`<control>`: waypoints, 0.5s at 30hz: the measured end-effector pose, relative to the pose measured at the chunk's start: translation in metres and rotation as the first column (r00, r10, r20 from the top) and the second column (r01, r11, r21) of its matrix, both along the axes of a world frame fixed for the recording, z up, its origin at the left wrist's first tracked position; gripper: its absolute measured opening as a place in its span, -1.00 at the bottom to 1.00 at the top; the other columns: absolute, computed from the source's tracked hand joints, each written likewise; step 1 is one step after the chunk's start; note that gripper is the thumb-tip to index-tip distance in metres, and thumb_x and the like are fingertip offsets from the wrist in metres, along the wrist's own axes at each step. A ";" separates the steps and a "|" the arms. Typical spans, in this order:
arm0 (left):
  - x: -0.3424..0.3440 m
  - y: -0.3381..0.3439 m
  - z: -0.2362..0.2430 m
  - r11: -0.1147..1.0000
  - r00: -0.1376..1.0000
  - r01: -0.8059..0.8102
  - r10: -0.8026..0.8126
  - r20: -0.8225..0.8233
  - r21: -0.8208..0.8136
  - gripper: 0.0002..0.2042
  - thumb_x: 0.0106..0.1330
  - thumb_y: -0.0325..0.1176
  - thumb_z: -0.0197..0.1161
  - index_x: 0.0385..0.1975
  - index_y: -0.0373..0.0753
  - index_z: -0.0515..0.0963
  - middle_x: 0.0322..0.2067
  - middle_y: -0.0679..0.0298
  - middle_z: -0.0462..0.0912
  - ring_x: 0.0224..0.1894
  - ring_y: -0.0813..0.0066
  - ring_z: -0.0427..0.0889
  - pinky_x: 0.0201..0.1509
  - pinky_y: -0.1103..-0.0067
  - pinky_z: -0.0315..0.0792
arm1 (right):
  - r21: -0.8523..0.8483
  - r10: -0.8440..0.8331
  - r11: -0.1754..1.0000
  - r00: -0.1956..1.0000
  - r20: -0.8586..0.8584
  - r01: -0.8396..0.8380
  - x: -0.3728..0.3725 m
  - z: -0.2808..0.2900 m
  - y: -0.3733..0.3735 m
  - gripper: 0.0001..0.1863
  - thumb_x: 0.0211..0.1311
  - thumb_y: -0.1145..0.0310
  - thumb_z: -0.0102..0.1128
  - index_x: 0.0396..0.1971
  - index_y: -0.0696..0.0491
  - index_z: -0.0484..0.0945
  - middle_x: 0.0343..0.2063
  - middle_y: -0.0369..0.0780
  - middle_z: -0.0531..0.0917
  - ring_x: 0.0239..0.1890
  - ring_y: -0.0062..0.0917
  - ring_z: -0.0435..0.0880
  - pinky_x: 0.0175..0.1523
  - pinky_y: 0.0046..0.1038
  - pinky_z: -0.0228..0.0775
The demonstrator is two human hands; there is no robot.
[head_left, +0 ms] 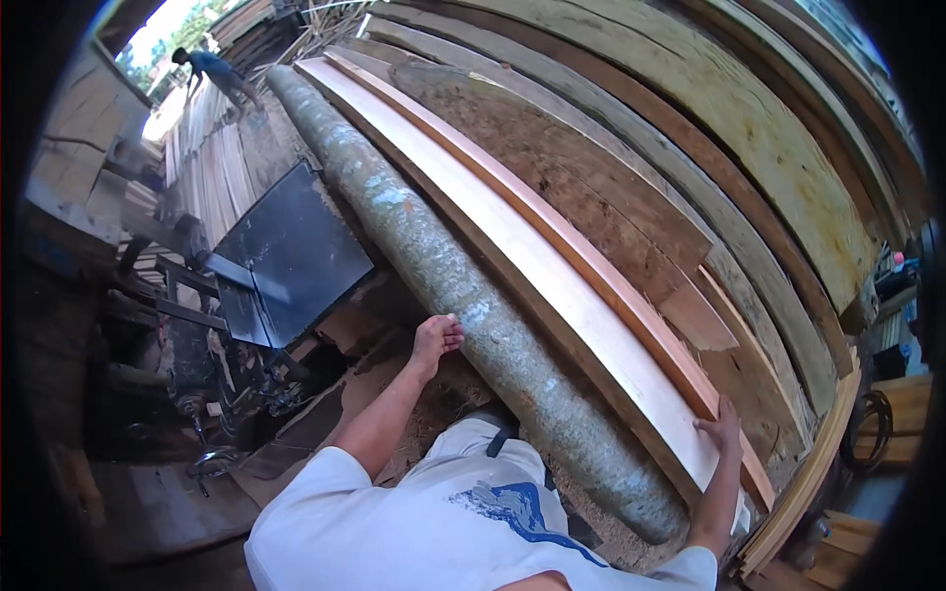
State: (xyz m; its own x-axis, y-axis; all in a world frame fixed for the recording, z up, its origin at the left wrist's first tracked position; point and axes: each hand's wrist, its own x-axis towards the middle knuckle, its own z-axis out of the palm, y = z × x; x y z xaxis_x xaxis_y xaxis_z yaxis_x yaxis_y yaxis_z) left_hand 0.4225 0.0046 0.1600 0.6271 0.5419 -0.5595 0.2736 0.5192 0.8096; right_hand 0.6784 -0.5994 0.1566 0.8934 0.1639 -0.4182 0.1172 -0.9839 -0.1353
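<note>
In front of me lies a long grey-barked log (493, 340), running from far left to near right. Beside its near side is my left hand (437, 342), its fingers curled together; I cannot make out whether anything is in them. A wide pale plank (552, 295) rests along the far side of the log. On that plank lies a narrow reddish wooden board (601, 268), also lengthwise. My right hand (722, 427) grips the narrow board near its close end, with the thumb on the side toward me and the fingers over the far edge.
Thick rough slabs (690, 118) are stacked beyond the planks. At the left stands a machine with a dark flat metal table (296, 251) and a handwheel (215, 465). Another person (215, 74) bends over boards far left. A coiled black cable (872, 433) is at the right.
</note>
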 end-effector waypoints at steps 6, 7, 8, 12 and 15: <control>0.134 0.010 0.004 0.948 0.977 -0.055 0.116 0.181 -0.313 -0.43 0.31 0.20 0.01 -0.10 -0.30 0.43 -0.18 0.15 0.59 -0.15 0.36 0.60 0.01 0.42 0.48 | 0.097 0.005 0.995 0.986 -0.165 0.011 0.023 0.029 0.007 -0.23 -0.72 0.06 0.67 -0.37 0.16 0.51 -0.37 -0.09 0.61 -0.32 -0.29 0.59 -0.25 -0.25 0.44; 0.155 0.005 -0.002 0.937 0.985 -0.094 0.137 0.106 -0.338 -0.31 0.27 0.32 -0.06 -0.07 -0.33 0.40 -0.15 0.10 0.55 -0.08 0.29 0.55 0.07 0.39 0.44 | 0.038 0.063 0.997 0.995 -0.074 -0.060 0.014 0.017 -0.025 -0.20 -0.79 -0.02 0.67 -0.44 0.14 0.48 -0.45 -0.12 0.58 -0.38 -0.22 0.57 -0.28 -0.22 0.43; 0.146 0.008 -0.011 0.915 0.972 -0.219 0.236 0.010 -0.338 -0.25 0.25 0.37 -0.12 -0.06 -0.35 0.39 -0.17 0.09 0.53 -0.09 0.26 0.51 0.08 0.36 0.42 | -0.004 0.265 0.963 0.952 0.151 -0.268 -0.013 0.060 0.015 -0.17 -0.81 -0.10 0.65 -0.44 0.12 0.48 -0.51 -0.13 0.55 -0.40 -0.12 0.56 -0.32 -0.19 0.41; 0.168 0.012 -0.011 0.814 0.920 -0.384 0.377 -0.106 -0.435 -0.13 0.24 0.44 -0.29 0.01 -0.41 0.36 -0.16 0.07 0.52 -0.10 0.23 0.49 0.07 0.32 0.40 | -0.070 0.058 0.996 0.998 0.020 -0.056 -0.104 0.202 0.073 -0.18 -0.34 -0.01 0.47 0.06 -0.03 0.43 -0.07 0.00 0.50 0.04 -0.06 0.42 0.13 -0.05 0.26; 0.173 0.020 -0.012 0.832 0.837 -0.087 0.359 0.414 -0.548 -0.12 0.17 0.47 -0.24 0.06 -0.35 0.35 -0.03 0.07 0.49 0.06 0.19 0.46 0.20 0.28 0.31 | -0.103 0.166 0.982 0.984 0.069 -0.159 -0.152 0.231 0.069 -0.17 -0.36 -0.11 0.44 0.01 0.01 0.48 -0.10 -0.04 0.54 0.00 -0.07 0.45 0.09 -0.01 0.29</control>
State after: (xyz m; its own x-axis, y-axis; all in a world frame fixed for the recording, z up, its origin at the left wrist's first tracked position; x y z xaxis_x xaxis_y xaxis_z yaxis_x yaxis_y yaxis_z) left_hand 0.5959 0.0246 0.1477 0.7805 0.4399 -0.4443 -0.2541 0.8725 0.4174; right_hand 0.5262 -0.5307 0.3877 0.8884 0.2715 -0.3702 0.2827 -0.9589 -0.0248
